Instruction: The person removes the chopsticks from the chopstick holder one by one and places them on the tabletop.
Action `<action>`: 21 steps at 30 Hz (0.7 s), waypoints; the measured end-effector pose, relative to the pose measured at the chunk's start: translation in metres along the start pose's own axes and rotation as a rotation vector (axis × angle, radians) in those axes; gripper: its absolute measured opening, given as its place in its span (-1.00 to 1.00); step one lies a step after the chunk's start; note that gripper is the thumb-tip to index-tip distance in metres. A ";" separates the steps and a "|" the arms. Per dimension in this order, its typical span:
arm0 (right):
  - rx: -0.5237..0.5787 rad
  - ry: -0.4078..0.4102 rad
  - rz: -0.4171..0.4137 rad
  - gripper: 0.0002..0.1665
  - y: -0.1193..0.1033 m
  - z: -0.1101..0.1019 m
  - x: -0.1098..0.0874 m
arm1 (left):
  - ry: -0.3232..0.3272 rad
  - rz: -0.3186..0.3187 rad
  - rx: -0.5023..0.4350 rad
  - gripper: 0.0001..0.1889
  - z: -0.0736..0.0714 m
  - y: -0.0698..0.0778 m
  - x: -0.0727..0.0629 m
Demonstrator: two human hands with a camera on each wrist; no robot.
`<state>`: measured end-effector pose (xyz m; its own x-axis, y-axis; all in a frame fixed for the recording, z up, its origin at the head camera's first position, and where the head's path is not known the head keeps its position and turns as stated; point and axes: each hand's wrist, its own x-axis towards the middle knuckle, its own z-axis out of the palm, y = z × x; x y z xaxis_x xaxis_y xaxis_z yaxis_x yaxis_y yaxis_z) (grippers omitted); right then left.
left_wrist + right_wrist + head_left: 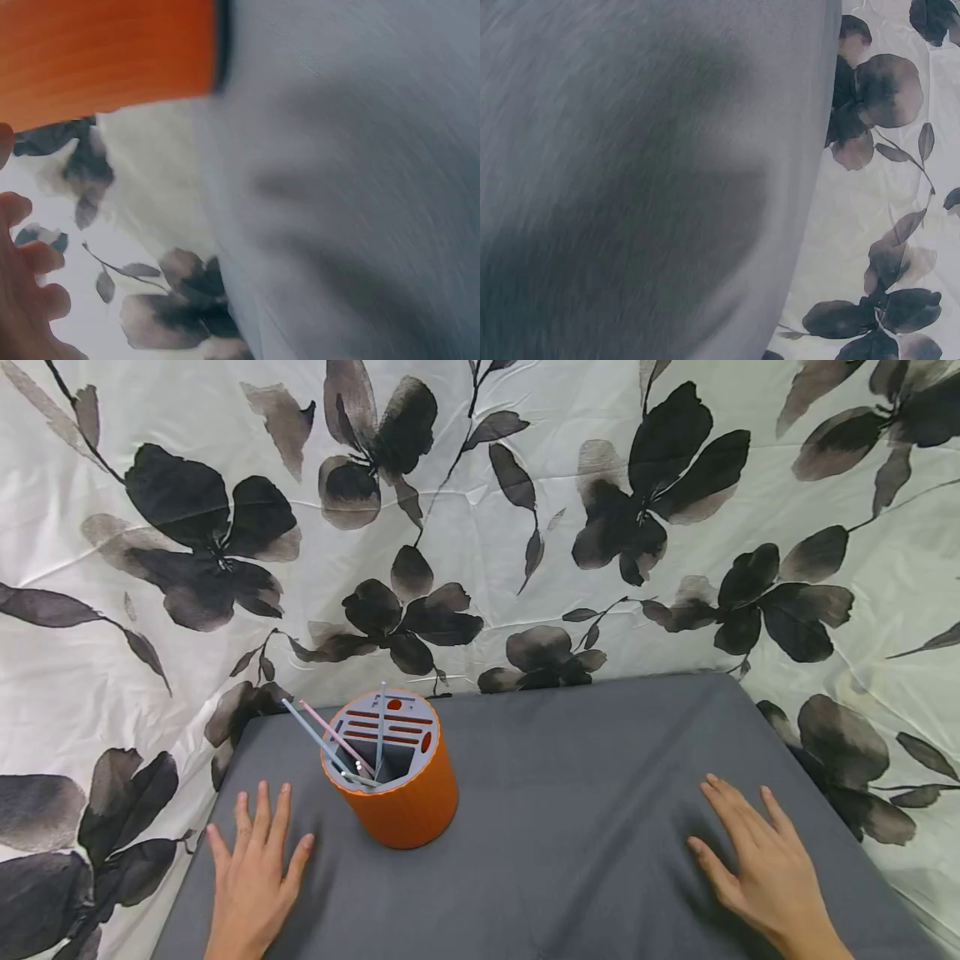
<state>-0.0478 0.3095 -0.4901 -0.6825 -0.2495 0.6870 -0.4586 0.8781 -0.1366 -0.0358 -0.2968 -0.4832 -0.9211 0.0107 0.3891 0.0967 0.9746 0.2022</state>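
Observation:
An orange round desk organizer with a pale slotted top stands on the grey table, left of the middle. Several thin sticks, light blue and pink, lean in its open compartment; a pink stick tilts to the left. My left hand is spread over the table just left of the organizer, apart from it and holding nothing. In the left wrist view its fingertips show below the orange wall. Far to the right my right hand hovers with straight fingers, holding nothing; the right wrist view shows only its shadow.
The grey cloth-covered table spreads between the hands, its back edge just behind the organizer. A white cloth with dark flowers hangs behind and lies around both sides.

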 end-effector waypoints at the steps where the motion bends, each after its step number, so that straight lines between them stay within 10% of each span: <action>1: 0.013 0.053 -0.010 -0.07 -0.002 0.001 0.001 | 0.020 -0.015 -0.045 -0.18 -0.001 0.004 0.002; 9: 0.175 0.379 -0.067 -0.30 -0.029 0.015 0.031 | 0.176 -0.204 -0.391 -0.37 -0.013 0.034 0.024; 16: 0.298 0.477 -0.111 -0.37 -0.061 0.023 0.062 | 0.265 -0.192 -0.579 -0.47 -0.012 0.055 0.038; 21: 0.396 0.508 -0.130 -0.43 -0.088 0.038 0.079 | 0.254 -0.303 -0.739 -0.52 -0.011 0.063 0.041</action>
<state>-0.0828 0.1971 -0.4505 -0.2981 -0.0347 0.9539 -0.7602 0.6130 -0.2153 -0.0636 -0.2379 -0.4443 -0.8427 -0.3652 0.3955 0.1621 0.5285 0.8333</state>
